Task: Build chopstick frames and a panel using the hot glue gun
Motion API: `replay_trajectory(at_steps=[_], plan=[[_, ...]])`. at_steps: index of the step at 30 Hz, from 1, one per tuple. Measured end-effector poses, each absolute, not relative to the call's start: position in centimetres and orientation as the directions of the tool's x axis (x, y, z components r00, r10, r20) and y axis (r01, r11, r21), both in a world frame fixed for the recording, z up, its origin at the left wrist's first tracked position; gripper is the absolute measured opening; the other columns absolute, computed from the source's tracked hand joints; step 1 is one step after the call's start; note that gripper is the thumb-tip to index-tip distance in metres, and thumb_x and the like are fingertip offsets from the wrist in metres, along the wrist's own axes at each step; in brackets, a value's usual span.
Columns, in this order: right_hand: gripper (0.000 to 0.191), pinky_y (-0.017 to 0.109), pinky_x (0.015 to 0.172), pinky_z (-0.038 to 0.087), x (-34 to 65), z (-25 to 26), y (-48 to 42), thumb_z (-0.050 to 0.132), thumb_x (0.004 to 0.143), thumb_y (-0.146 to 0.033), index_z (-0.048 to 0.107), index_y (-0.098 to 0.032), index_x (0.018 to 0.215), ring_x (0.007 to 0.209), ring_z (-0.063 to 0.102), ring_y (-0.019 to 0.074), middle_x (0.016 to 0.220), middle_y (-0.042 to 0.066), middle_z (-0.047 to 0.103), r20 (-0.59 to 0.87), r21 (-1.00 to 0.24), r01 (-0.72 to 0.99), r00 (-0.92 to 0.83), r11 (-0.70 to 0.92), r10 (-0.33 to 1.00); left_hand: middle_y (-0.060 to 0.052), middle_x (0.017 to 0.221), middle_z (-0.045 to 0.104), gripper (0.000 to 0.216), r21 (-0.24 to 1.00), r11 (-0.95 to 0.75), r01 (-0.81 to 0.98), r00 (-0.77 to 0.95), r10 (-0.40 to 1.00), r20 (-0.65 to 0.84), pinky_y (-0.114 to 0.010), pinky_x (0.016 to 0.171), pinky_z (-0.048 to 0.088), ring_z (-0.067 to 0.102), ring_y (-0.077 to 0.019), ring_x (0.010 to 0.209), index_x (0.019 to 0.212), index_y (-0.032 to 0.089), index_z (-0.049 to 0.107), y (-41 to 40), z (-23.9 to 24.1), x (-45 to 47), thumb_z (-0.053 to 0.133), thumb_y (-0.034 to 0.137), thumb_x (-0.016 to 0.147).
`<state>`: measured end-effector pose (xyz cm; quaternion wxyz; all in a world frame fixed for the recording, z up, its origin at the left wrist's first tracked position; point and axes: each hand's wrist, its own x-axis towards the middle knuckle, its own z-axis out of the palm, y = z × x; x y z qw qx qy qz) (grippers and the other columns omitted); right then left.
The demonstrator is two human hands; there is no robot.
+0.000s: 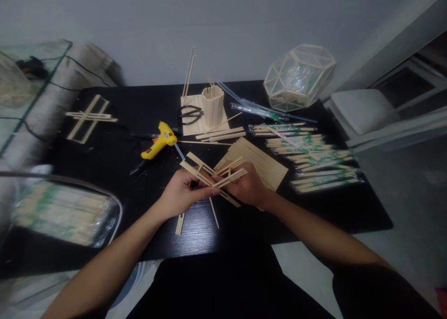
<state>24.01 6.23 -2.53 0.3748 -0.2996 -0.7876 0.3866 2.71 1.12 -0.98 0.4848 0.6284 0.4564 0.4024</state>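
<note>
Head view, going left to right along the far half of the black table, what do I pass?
Crossed stick frame → yellow glue gun → black scissors → stick cup → geodesic stick dome.

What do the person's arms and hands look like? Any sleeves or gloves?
Both arms are bare from wrist to above the elbow, with no gloves, rings, watch or bracelets showing. The left hand and right hand are bare too. Dark clothing shows near the right arm's upper end and below.
</note>
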Motion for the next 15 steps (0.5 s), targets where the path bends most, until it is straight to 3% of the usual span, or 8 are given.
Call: replay_trajectory(at_steps=[15], plan=[[0.013, 0.027, 0.071, 0.058, 24.01, -2.78, 6.12, 0.075, 0.095, -0.028, 0.084, -0.020, 0.089, 0.076, 0.079, 0.0187, 0.086, 0.005, 0.084, 0.332, -0.854, 0.186, -0.524, 0.485, 0.785, -0.004, 0.080, 0.075, 0.017, 0.976, -0.102, 0.191, 0.246, 0.968, 0.053, -0.026, 0.069, 0.055, 0.067, -0.0143, 0.073, 0.082, 0.017, 0.080, 1.02, -1.24, 2.76, 0.087, 0.032, 0.083]])
